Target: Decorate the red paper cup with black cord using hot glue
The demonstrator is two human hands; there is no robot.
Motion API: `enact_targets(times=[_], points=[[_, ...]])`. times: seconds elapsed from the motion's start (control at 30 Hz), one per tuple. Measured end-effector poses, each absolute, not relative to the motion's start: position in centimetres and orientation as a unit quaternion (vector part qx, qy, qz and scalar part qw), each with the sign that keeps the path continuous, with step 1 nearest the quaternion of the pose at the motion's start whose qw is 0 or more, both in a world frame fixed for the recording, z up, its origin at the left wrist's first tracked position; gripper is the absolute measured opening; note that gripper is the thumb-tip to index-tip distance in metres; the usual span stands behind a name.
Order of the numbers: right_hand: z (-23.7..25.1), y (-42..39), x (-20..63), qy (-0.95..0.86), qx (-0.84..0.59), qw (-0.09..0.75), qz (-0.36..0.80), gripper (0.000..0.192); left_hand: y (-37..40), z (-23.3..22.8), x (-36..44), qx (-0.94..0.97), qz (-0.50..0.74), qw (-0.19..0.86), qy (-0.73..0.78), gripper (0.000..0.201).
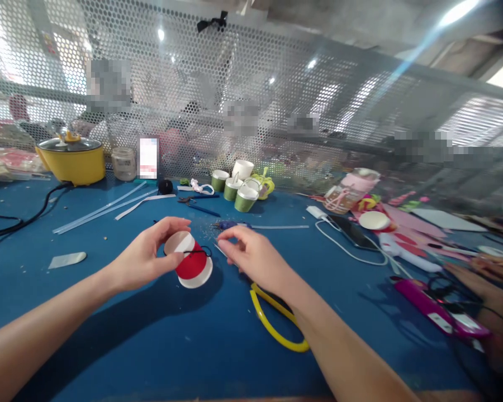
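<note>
My left hand [153,251] is closed around a small red-and-white cup [193,263], tilted with its open end toward the hand. A thin black cord [201,250] runs across the cup's side and loops out on the right. Just right of the cup, my right hand [251,254] has thumb and fingertips pinched together near that loop. What the pinch holds, if anything, cannot be made out. Under my right hand and wrist lies a tool with yellow loop handles [272,330], its middle hidden. A thin light-coloured tip shows below the fingers.
Green-and-white cups [246,199] stand at the back before a perforated metal screen [276,139]. Pliers [199,205], clear sticks [104,209] and a blue glue gun [233,225] lie nearer. A yellow pot [71,162] is left; a phone [354,231] and another person's hand [473,279] are right.
</note>
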State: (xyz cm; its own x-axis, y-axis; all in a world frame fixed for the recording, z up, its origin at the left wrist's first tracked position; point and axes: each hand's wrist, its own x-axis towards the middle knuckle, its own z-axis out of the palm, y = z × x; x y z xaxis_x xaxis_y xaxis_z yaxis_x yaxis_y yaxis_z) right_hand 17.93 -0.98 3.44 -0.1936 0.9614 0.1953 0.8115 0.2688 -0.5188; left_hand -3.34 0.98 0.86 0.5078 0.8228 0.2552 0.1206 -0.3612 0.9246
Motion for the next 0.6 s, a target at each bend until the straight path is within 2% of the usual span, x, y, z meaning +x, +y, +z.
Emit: enact_targets(times=[0.07, 0.13, 0.27, 0.37, 0.6], points=[[3.5, 0.6, 19.5, -0.723, -0.644, 0.233, 0.09, 0.018, 0.7, 0.8, -3.2, 0.737, 0.366, 0.47, 0.318, 0.043], [3.2, 2.1, 21.2, -0.682, -0.719, 0.135, 0.028, 0.018, 0.5, 0.9, -3.0, 0.739, 0.361, 0.476, 0.312, 0.043], [1.4, 4.1, 23.6, -0.664, -0.743, 0.067, 0.056, 0.01, 0.1, 0.9, -2.7, 0.742, 0.352, 0.489, 0.294, 0.043], [-0.1, 4.5, 23.8, -0.647, -0.756, 0.071, 0.069, 0.002, -0.2, 0.4, -2.7, 0.74, 0.343, 0.503, 0.286, 0.043], [0.2, 3.9, 23.4, -0.612, -0.755, 0.177, 0.152, 0.029, -0.4, -0.9, -3.8, 0.692, 0.365, 0.55, 0.292, 0.044]])
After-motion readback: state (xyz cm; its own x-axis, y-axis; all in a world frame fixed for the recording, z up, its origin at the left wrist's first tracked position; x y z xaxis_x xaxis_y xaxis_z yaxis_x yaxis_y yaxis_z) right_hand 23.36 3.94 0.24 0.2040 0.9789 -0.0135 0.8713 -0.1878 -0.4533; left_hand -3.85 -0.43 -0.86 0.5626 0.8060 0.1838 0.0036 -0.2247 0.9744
